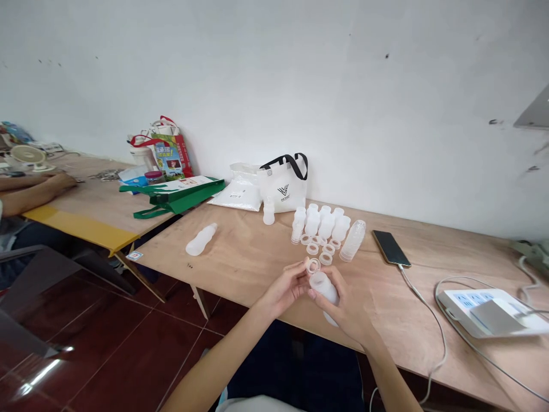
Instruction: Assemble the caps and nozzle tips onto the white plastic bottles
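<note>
Between the thumb and fingers of my left hand is a clear plastic ring, just above the mouth of a frosted white bottle. My right hand wraps around that bottle, which tilts with its open neck toward the ring. Just beyond my hands, several loose rings lie on the wooden table. Behind them stand several frosted white bottles in a cluster. To their right leans a stack of clear cups.
A single bottle lies on its side at left; a small one stands near the white tote bag. At right are a phone on a cable and a white power strip. A person's arm rests on the neighbouring table.
</note>
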A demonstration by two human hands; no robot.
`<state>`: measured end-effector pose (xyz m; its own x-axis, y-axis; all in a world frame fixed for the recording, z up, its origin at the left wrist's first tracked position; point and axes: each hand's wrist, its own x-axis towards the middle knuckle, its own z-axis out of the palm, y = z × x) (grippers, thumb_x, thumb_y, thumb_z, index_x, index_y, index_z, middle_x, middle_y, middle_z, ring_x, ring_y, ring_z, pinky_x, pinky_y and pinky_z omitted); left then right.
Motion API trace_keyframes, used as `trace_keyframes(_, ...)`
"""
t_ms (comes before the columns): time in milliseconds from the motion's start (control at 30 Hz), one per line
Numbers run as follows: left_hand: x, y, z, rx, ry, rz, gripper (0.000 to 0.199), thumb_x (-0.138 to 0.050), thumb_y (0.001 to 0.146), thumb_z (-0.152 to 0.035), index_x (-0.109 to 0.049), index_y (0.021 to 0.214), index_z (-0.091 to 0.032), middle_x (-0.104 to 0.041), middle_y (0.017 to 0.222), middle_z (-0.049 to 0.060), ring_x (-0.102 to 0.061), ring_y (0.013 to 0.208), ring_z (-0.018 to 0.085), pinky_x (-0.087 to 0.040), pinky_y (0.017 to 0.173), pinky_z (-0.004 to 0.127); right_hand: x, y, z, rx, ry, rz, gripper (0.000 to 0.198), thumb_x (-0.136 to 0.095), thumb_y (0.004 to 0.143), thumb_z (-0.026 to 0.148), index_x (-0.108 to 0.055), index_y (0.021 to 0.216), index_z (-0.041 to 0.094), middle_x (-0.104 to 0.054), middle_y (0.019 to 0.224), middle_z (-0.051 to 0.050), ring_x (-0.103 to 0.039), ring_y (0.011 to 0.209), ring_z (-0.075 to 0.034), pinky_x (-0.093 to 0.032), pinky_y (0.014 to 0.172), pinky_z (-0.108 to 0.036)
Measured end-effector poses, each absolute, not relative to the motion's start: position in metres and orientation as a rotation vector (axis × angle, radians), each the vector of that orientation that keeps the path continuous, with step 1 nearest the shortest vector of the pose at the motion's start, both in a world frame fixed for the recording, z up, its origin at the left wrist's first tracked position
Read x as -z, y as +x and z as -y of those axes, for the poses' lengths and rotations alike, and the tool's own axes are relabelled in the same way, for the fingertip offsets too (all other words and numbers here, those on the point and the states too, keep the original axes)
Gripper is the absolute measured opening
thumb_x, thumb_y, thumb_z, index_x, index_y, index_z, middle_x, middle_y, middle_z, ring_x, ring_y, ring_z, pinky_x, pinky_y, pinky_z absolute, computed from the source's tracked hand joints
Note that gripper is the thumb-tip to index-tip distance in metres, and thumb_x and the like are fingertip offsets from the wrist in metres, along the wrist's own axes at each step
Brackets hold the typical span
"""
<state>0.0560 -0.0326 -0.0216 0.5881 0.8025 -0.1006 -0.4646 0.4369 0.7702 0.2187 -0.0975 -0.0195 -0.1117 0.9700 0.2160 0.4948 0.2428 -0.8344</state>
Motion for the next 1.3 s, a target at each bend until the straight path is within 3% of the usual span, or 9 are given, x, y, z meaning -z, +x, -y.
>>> trace_keyframes(167,0.017,0.046,0.022,-1.002,0.911,-0.589,0.035,-0.080,0.081,-0.047,-0.073,0.095,-0.016,-0.068,0.103,0.008,-0.065,0.098,0.019,-0.057,0.069,0.023,0.016,0.224,0.096,-0.769,-1.412,1.733,0.034,-0.062,0.093,0.055,-0.057,0.113,0.028,-0.071,0.099,-0.002,-0.069,0.087,-0.022,-0.053,0.071,-0.032)
trace_keyframes(267,0.012,0.038,-0.004,-1.180,1.150,-0.670,0.034,-0.075,0.084,-0.048,-0.074,0.099,-0.017,-0.069,0.109,0.008,-0.064,0.105,0.022,-0.062,0.074,0.028,0.014,0.232,0.095,-0.696,-1.485,1.751,0.034,-0.062,0.092,0.056,-0.057,0.111,0.028,-0.071,0.100,-0.002,-0.069,0.087,-0.022,-0.053,0.071,-0.032)
trace_keyframes(367,0.002,0.035,-0.043,-1.305,1.311,-0.731,0.039,-0.076,0.082,-0.050,-0.073,0.104,-0.017,-0.071,0.110,0.008,-0.067,0.101,0.022,-0.064,0.074,0.032,0.013,0.239,0.095,-0.606,-1.521,1.761,0.036,-0.062,0.091,0.058,-0.057,0.111,0.029,-0.071,0.104,-0.002,-0.070,0.091,-0.023,-0.054,0.073,-0.033)
trace_keyframes(533,-0.013,0.041,-0.104,-1.337,1.519,-0.888,0.033,-0.082,0.074,-0.041,-0.072,0.087,-0.013,-0.075,0.106,0.010,-0.071,0.086,0.020,-0.064,0.068,0.031,0.014,0.246,0.094,-0.535,-1.539,1.765,0.035,-0.061,0.092,0.057,-0.057,0.113,0.030,-0.072,0.099,-0.002,-0.070,0.086,-0.024,-0.054,0.076,-0.036)
trace_keyframes(667,-0.013,0.050,-0.129,-1.287,1.672,-1.033,0.025,-0.078,0.078,-0.033,-0.075,0.094,-0.014,-0.077,0.104,0.010,-0.073,0.084,0.019,-0.061,0.069,0.027,0.016,0.249,0.092,-0.495,-1.553,1.781,0.033,-0.062,0.092,0.056,-0.057,0.112,0.030,-0.074,0.100,-0.001,-0.071,0.087,-0.025,-0.055,0.076,-0.037)
trace_keyframes(867,0.000,0.061,-0.136,-1.205,1.833,-1.141,0.019,-0.076,0.083,-0.030,-0.078,0.096,-0.016,-0.079,0.102,0.010,-0.074,0.092,0.021,-0.058,0.085,0.032,0.016,0.252,0.091,-0.512,-1.574,1.791,0.034,-0.061,0.092,0.057,-0.057,0.113,0.031,-0.075,0.100,-0.001,-0.072,0.087,-0.025,-0.055,0.079,-0.039)
trace_keyframes(1300,0.025,0.067,-0.127,-1.154,2.009,-1.262,0.020,-0.067,0.088,-0.026,-0.073,0.105,-0.017,-0.077,0.108,0.008,-0.071,0.091,0.020,-0.054,0.084,0.030,0.015,0.257,0.088,-0.556,-1.585,1.799,0.036,-0.061,0.091,0.059,-0.055,0.114,0.031,-0.073,0.104,-0.002,-0.071,0.090,-0.027,-0.054,0.082,-0.042)
